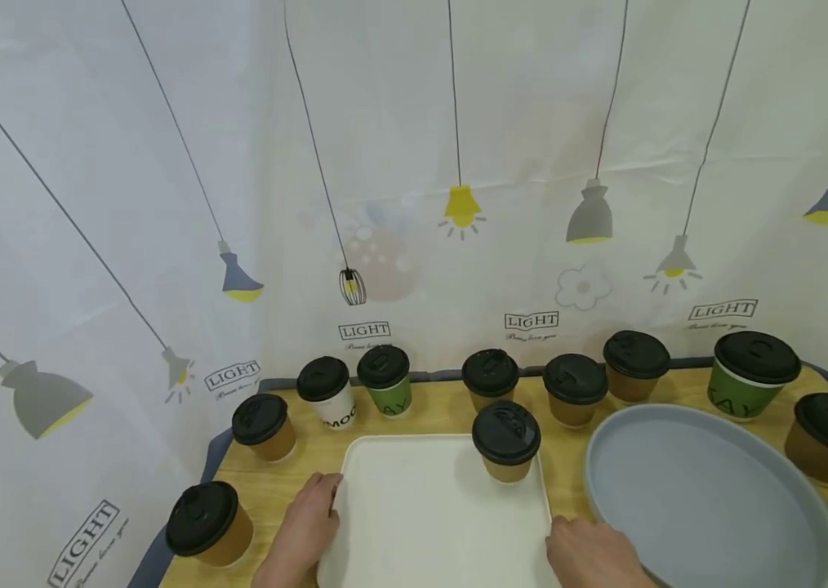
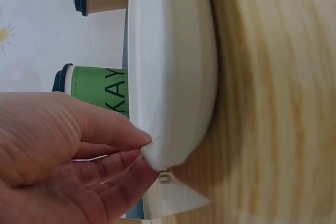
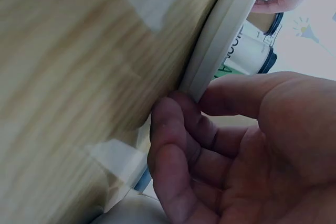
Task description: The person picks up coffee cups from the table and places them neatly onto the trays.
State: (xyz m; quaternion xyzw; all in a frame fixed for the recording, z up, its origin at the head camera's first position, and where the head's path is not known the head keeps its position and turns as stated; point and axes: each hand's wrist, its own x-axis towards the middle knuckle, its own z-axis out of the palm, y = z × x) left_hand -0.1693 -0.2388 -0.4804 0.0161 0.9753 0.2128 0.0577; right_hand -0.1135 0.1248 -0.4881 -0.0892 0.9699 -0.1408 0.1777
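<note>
A white rectangular tray (image 1: 436,514) lies on the wooden table in the head view. One brown paper cup with a black lid (image 1: 506,441) stands upright at the tray's far right corner. My left hand (image 1: 309,523) pinches the tray's left rim; in the left wrist view its thumb is on top and fingers (image 2: 126,184) reach beneath. On the opposite side, my right hand (image 1: 594,555) grips the right rim, with curled fingers (image 3: 170,145) under the edge in the right wrist view.
A round grey-blue tray (image 1: 715,498) is right of my right hand. Lidded cups line the back: a white cup (image 1: 326,392), a green cup (image 1: 385,380), several brown ones and a larger green cup (image 1: 750,374). Another brown cup (image 1: 210,523) stands left of my left hand.
</note>
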